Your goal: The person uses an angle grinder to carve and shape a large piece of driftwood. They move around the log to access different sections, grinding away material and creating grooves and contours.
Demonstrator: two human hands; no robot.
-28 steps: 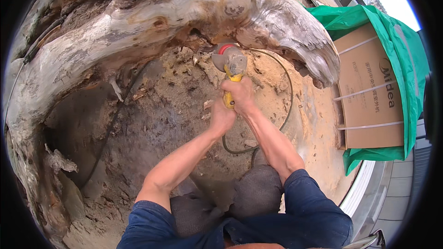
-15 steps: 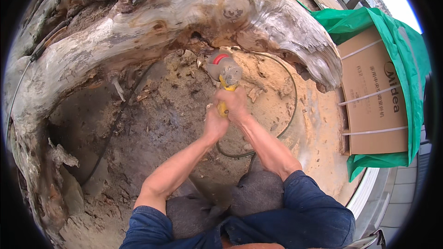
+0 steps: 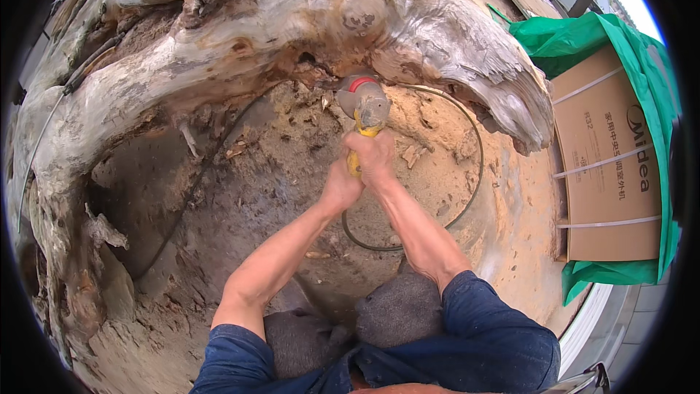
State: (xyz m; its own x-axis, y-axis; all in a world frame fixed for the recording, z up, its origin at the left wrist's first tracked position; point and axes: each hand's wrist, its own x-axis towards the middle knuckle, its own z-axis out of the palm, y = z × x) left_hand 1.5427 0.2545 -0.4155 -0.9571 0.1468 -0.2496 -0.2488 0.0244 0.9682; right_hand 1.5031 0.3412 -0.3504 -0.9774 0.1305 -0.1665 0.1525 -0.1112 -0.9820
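Both hands are closed around a yellow-bodied angle grinder (image 3: 373, 111), held out in front of me with its head pointing away. My left hand (image 3: 341, 184) wraps the rear of the body, and my right hand (image 3: 375, 159) grips just ahead of it. A red disc shows at the grinder's head beside a grey guard. That head is at the lower edge of a big weathered log (image 3: 292, 29), under its curved trunk; whether the disc touches the wood cannot be made out.
A dark cord (image 3: 477, 175) loops over the sawdust-strewn ground (image 3: 277, 175). At the right stands a strapped cardboard box (image 3: 605, 175) under a green cover (image 3: 649, 66). The log's gnarled branch (image 3: 73, 270) runs down the left side. My knees (image 3: 401, 310) are bent below my arms.
The grinder and both hands have shifted slightly to the right and forward, bringing the disc closer to the log's underside. My view has also moved a little, and both hands keep their grip.
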